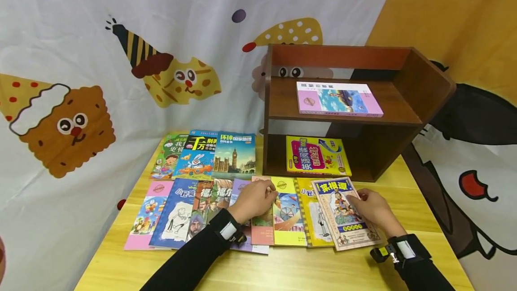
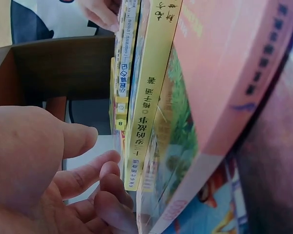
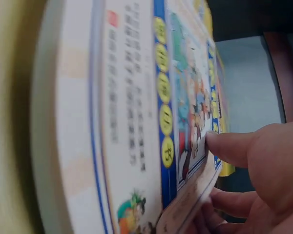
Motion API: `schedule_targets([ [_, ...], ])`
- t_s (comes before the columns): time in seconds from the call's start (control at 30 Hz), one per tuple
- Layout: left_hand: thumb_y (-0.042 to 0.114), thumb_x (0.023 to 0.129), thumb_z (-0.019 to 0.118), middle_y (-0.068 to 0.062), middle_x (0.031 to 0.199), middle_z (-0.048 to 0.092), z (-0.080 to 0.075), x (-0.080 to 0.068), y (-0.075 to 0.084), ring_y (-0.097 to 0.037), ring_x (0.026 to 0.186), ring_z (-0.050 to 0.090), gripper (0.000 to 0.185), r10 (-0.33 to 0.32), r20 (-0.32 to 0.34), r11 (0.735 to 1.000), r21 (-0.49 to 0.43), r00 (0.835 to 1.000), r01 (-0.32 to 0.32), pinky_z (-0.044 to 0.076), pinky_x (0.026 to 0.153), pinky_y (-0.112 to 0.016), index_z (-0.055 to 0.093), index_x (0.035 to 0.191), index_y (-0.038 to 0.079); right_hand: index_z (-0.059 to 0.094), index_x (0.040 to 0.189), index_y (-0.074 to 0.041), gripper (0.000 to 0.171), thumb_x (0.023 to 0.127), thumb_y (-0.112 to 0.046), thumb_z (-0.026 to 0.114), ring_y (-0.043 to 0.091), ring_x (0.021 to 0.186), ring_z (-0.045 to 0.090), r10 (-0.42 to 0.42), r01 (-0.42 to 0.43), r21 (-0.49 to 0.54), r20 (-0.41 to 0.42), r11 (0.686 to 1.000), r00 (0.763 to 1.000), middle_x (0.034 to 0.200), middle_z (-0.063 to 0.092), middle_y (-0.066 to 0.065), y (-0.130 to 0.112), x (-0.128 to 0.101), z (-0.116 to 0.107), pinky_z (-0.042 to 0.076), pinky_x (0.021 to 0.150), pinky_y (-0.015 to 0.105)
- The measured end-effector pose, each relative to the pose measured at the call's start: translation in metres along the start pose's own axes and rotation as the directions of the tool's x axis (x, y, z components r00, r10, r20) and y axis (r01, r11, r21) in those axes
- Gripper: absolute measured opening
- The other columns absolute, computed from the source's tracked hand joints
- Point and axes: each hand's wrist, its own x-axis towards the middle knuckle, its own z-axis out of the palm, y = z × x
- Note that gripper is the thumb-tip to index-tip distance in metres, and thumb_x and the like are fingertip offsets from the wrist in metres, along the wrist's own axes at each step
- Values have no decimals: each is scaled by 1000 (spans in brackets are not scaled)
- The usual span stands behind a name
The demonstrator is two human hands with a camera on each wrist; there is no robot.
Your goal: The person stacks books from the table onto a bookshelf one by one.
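My right hand (image 1: 375,210) pinches the right edge of a cream book (image 1: 333,210) with a blue-and-yellow title. Its thumb lies on the cover and the fingers go under the edge, as the right wrist view shows. This book partly overlaps a yellow cartoon book (image 1: 317,219). Over the row's middle is my left hand (image 1: 253,202), fingers loosely bent by the top of a pink book (image 1: 262,230) and a yellow Ferris-wheel book (image 1: 288,212). In the left wrist view the thumb (image 2: 80,139) stands apart from the books. A purple book (image 1: 252,244) is partly hidden beneath that hand.
Further left in the row lie a blue cartoon book (image 1: 173,219) and a pink-edged book (image 1: 146,214). Behind them is a second row, with a Big Ben book (image 1: 234,156). A brown two-tier shelf (image 1: 347,121) holds a pink-and-white book (image 1: 339,99) above and a yellow book (image 1: 317,156) below.
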Motion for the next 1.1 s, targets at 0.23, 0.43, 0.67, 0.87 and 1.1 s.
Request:
schedule_targets([
  [0.23,39,106,58,7,86,72,2,-3,-1,-4,67,59,25,4,-12,1000,-15,1000,-4,48,62,-23,73,112,21,45,147,2,77,106,-63,38,32,102,59,6,6,145,-84,989,996,126,58,26,2,-5,6,48,81,38],
  [0.43,38,106,56,9,71,62,0,-2,0,-7,53,51,29,12,-30,997,-80,999,-14,40,48,-25,69,124,18,48,138,0,59,111,-51,33,27,83,62,-83,151,185,-331,971,940,111,63,26,-15,-18,3,49,63,32],
  [0.67,49,107,52,8,86,64,-20,-3,14,-8,53,53,47,74,-67,973,-213,995,-87,42,46,-27,51,149,29,55,129,-8,44,110,-46,44,11,70,59,-165,322,254,-492,912,855,97,65,13,-51,-36,-16,48,57,25],
  [0.87,55,108,45,11,109,69,-40,-1,37,-7,78,65,51,226,-154,923,-281,962,-262,53,64,-24,43,155,36,57,126,-9,36,109,-40,51,15,63,66,-291,481,341,-479,808,828,87,69,0,-90,-52,-29,55,52,30],
  [1.1,50,108,49,2,133,68,-55,2,58,-1,80,71,59,389,-104,817,-419,915,-395,60,64,-25,24,161,49,59,124,-11,26,109,-30,55,19,65,71,-455,585,405,-377,702,807,91,75,2,-122,-63,-25,60,53,36],
])
